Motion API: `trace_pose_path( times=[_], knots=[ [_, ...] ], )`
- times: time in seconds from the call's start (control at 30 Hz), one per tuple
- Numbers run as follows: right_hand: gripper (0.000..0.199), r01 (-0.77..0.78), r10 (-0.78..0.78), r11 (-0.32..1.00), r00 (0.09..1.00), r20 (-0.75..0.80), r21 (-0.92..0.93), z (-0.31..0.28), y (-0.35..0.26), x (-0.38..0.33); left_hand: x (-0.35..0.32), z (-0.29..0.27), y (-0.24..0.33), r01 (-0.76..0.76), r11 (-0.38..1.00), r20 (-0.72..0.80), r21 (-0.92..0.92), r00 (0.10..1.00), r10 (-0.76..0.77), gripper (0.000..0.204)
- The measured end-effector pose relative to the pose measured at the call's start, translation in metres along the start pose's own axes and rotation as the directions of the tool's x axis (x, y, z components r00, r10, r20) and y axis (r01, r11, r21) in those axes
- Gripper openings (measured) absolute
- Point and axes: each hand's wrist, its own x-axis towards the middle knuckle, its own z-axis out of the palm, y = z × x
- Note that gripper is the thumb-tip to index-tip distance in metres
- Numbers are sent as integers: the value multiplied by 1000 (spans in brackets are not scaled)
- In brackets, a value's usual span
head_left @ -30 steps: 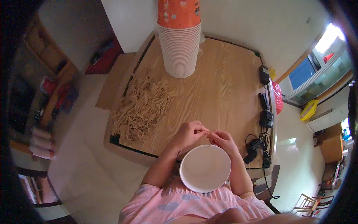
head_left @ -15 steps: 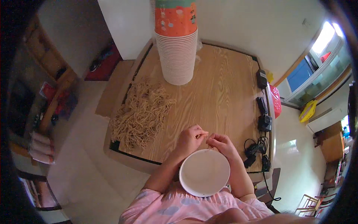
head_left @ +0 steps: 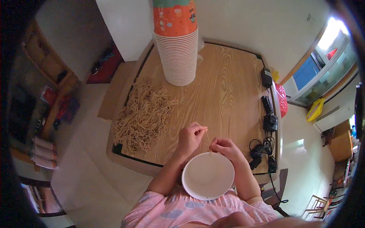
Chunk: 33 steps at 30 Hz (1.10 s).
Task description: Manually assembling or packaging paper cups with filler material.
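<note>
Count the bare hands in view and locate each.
2: the bare left hand pinching thin tan string, the bare right hand at the round white tub's far rim.

Daylight blows out a window [head_left: 331, 34] at upper right on my remote feed, throwing glare onto the pale floor [head_left: 298, 161]. The left side sinks into grainy dimness. Fisheye distortion bows the tabletop [head_left: 224, 98], black vignetting swallows the corners, and far-right details turn soft, though the wood grain reads clearly.
</note>
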Motion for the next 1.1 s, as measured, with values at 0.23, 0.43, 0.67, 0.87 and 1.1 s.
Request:
trace_pose_path(
  times=[0.23,0.43,0.67,0.87,1.1],
  knots=[
    [10,-81,84,990,996,-21,116,2,-5,-7,2,-15,-1,-54,998,256,32,966,44,25],
    [13,-78,80,995,996,-29,61,-3,14,-1,-7,-20,2,-94,984,498,-154,853,159,33],
    [16,16,-27,995,994,-108,-97,2,-11,-8,-14,-28,32,138,967,399,-215,916,-42,14],
    [15,203,-206,978,974,-95,-42,22,-66,-24,-10,-43,53,92,947,363,-308,931,28,16],
    [9,124,-137,989,973,-187,-84,22,-53,-23,-32,-40,64,-130,991,250,0,960,126,21]
  ],
)
